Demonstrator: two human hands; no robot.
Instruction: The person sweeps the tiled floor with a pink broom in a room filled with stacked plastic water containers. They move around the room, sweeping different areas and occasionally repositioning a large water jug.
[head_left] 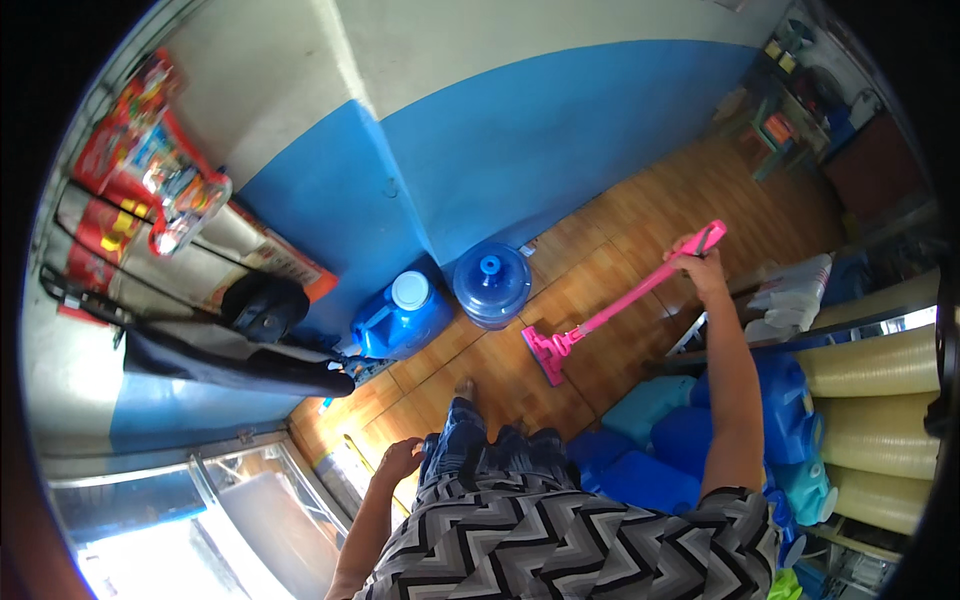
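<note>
My right hand (697, 262), reaching out to the right, is closed around the upper handle of a long pink floor mop (630, 296). The mop slants down to the left, and its wide pink head with a greyish edge rests on the tiled floor (480, 370). Just beyond that head stands a clear blue round water bottle (490, 285), apart from it. My left hand (402, 460) hangs low beside my blue shorts, holding nothing, with its fingers loosely apart.
A blue jug (405, 318) with a white cap stands by the blue wall (520, 150). Several blue and teal containers (640, 450) crowd my right side. A black covered item (240, 360) and hanging red packets (150, 170) are at left, above a glass door (240, 520).
</note>
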